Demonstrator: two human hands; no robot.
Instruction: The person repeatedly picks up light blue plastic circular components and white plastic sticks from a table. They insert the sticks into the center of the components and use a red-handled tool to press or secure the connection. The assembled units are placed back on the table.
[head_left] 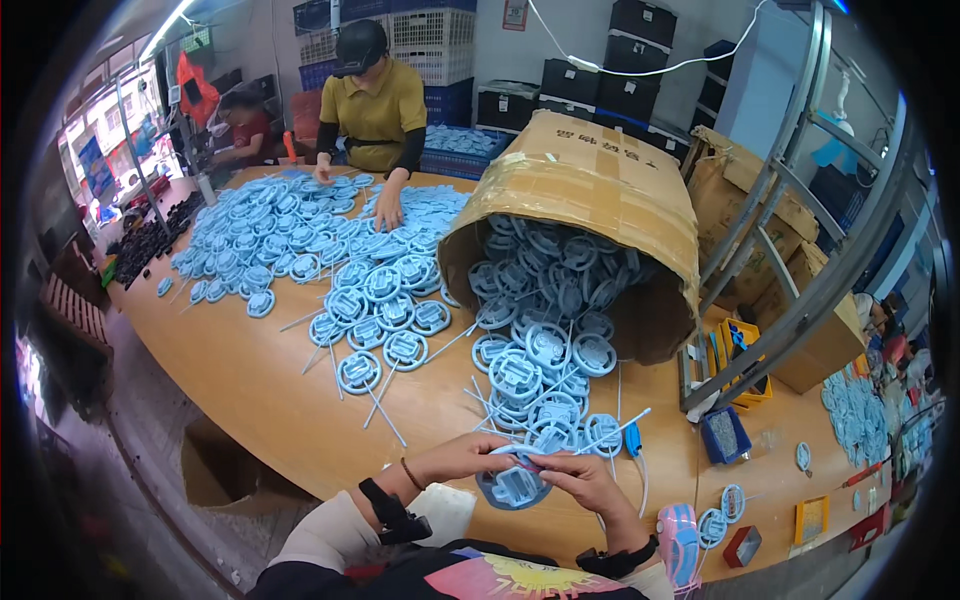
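Near the table's front edge I hold a round light-blue plastic part (516, 488) between both hands. It has a ring rim and a moulded block in its middle. My left hand (470, 458) grips the rim from the left, and my right hand (585, 478) pinches it from the right. Something small and reddish shows at its upper edge by my fingers, too small to make out. Just beyond my hands lies a heap of the same light-blue parts (520, 375), some with thin rods. The heap spills out of a tipped cardboard box (600, 185).
Across the wooden table (260, 370), a person in a yellow shirt (375, 110) handles a large pile of blue parts (270, 225). To the right stand a metal frame (765, 230), a blue bin (725, 435) of small pieces and a yellow tray (811, 520). A cable with a blue plug (632, 440) lies near my right hand.
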